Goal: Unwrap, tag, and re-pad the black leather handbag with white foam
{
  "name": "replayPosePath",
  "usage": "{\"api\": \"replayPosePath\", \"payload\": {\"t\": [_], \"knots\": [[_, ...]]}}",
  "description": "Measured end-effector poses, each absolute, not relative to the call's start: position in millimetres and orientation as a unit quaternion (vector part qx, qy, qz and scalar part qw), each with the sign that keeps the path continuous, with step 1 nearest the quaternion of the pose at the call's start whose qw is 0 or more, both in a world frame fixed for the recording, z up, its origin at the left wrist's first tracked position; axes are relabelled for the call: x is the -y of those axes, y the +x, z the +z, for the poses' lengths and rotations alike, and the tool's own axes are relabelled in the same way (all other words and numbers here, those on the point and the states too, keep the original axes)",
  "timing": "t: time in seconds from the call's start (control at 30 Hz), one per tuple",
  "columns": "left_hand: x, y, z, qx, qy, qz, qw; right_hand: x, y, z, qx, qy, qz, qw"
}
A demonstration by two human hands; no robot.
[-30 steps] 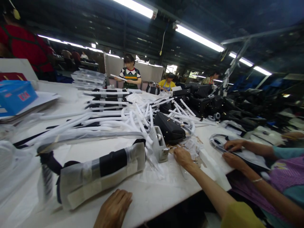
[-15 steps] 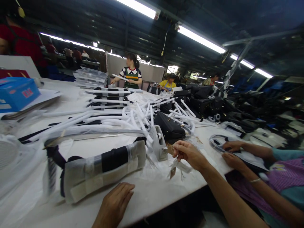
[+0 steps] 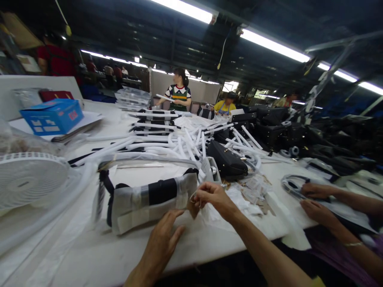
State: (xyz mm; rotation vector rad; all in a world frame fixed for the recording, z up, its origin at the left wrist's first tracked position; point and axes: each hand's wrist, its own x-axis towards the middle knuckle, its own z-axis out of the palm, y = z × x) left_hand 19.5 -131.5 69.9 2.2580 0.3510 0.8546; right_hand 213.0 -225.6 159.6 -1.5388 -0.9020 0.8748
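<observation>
A black handbag [image 3: 163,192] lies on the table in front of me, largely wrapped in whitish paper, its strap rising in an arch behind it. Just off the bag's right end, my right hand [image 3: 214,199] pinches the string of a brown hang tag [image 3: 193,209], which dangles below the fingertips. My left hand [image 3: 164,240] is at the bag's front right, fingers stretched out and thumb apart, holding nothing. Its fingertips are close to the wrapping; whether they touch it I cannot tell.
A grey dispenser-like object [image 3: 211,168] and a black bag [image 3: 226,160] stand behind my right hand. White wrapped straps [image 3: 179,147] spread across the table. At left are a white fan [image 3: 28,179] and a blue box [image 3: 54,116]. A co-worker's hands [image 3: 317,199] work at right.
My right hand has carried the hang tag leftward to the wrapped handbag's end. My left hand has come up closer to it, thumb now spread. The view has turned left.
</observation>
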Motion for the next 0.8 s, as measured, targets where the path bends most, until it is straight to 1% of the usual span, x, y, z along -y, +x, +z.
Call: {"api": "replayPosePath", "payload": {"t": [0.1,0.17,0.27,0.33,0.53,0.67,0.73,0.8], "knots": [[130.2,18.6,70.3,-0.142,0.866,0.316,0.361,219.0,212.7,162.1,0.382,-0.669,0.332,0.544],[130.0,20.5,70.1,-0.152,0.861,0.304,0.379,217.1,212.2,166.8,0.366,-0.659,0.336,0.565],[130.8,26.0,68.4,-0.165,0.848,0.289,0.413,216.7,207.4,174.6,0.325,-0.573,0.425,0.621],[132.3,30.3,69.1,-0.165,0.834,0.288,0.440,216.8,202.4,178.1,0.311,-0.525,0.470,0.637],[138.6,39.3,85.6,-0.120,0.787,0.270,0.542,213.9,190.1,178.5,0.248,-0.431,0.534,0.684],[137.5,39.2,86.1,-0.161,0.750,0.226,0.601,214.8,194.4,183.6,0.207,-0.408,0.515,0.725],[134.5,36.0,84.4,-0.199,0.739,0.215,0.607,218.0,200.4,185.6,0.204,-0.415,0.482,0.744],[130.8,31.4,85.4,-0.220,0.733,0.219,0.605,222.1,205.3,183.5,0.224,-0.452,0.451,0.736]]}}
